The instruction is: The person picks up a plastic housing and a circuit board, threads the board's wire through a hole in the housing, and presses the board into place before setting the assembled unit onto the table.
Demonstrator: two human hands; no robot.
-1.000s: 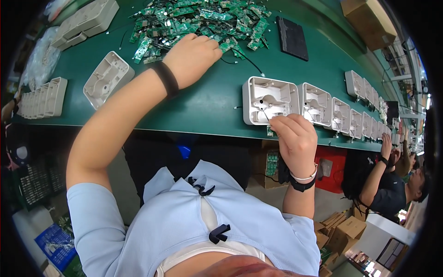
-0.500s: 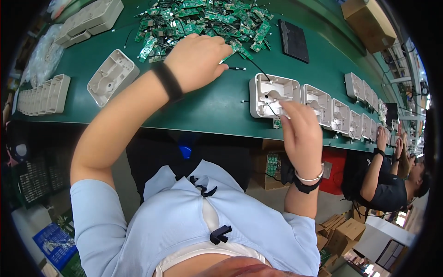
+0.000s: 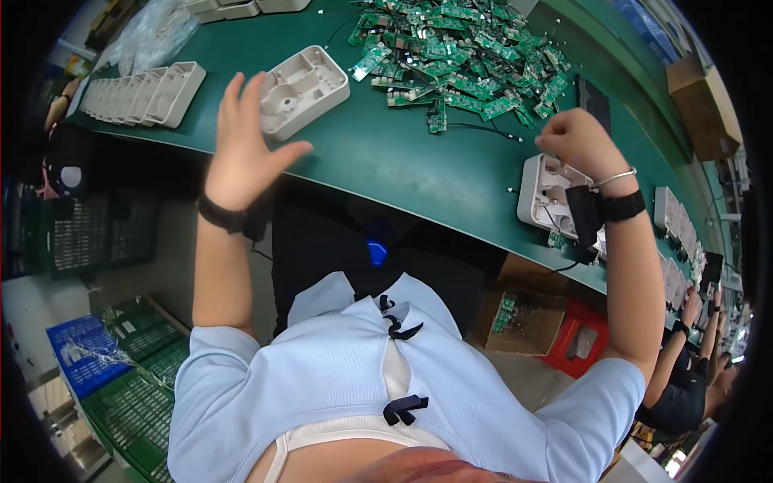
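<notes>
My left hand (image 3: 241, 145) is raised over the near edge of the green table (image 3: 403, 173), palm open and fingers spread, holding nothing. It is nearest to an empty white plastic housing (image 3: 304, 88) lying open side up. My right hand (image 3: 576, 141) is closed in a loose fist above another white housing (image 3: 543, 193) at the table's front edge; nothing shows in its fingers. A thin black wire (image 3: 483, 129) lies between that hand and a heap of green circuit boards (image 3: 459, 56) further back.
A row of white housings (image 3: 145, 92) stands at the far left and another row (image 3: 676, 229) runs along the right. A black flat object (image 3: 592, 101) and a cardboard box (image 3: 704, 97) sit beyond. Under the table are a cardboard box (image 3: 523, 322), a red crate (image 3: 584, 342) and a blue crate (image 3: 76, 354). A co-worker (image 3: 692, 386) sits right.
My left hand has lifted off the heap of circuit boards and drawn back toward the table's near edge, opening wide. My right hand has risen from inside the white housing to just above it.
</notes>
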